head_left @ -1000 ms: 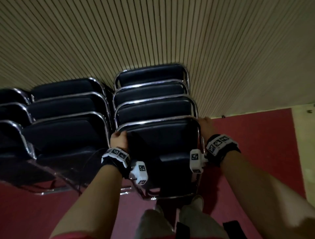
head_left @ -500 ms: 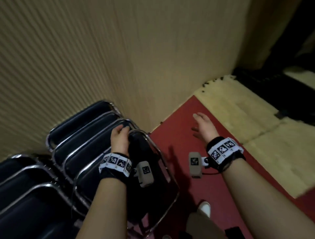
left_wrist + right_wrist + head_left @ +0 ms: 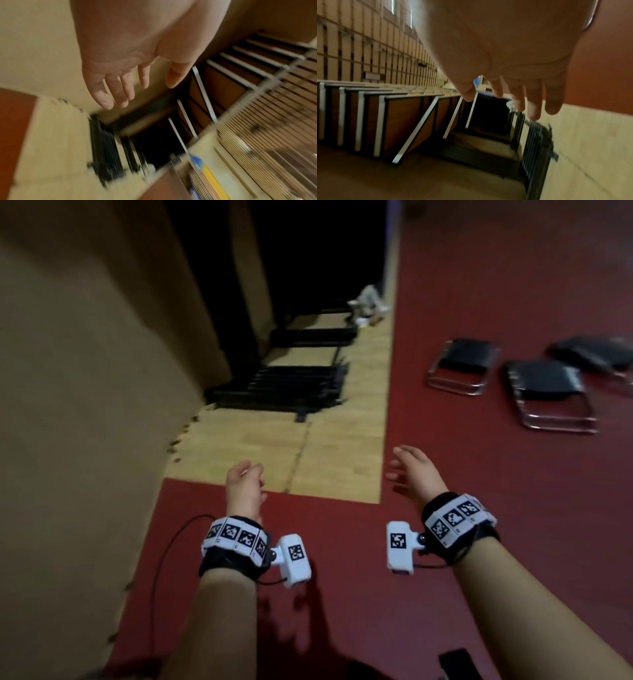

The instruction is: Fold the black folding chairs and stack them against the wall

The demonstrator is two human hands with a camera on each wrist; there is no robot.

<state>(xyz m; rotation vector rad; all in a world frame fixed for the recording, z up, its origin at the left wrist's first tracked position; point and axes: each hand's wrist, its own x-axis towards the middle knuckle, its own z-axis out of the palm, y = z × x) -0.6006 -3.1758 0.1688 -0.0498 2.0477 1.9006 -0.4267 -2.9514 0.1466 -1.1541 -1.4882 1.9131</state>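
Lying flat on red floor [image 3: 479,542] — three black folding chairs [image 3: 548,392]; both hands' fingers [image 3: 123,86] loose, holding nothing.

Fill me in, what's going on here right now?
A person is between chairs. Both the left hand and the right hand are empty, fingers relaxed, held out over the dark red floor. Ahead to the right, black folding chairs with chrome tube frames lie on that floor, not yet stacked; one more lies beside it. A tan wall runs along the left.
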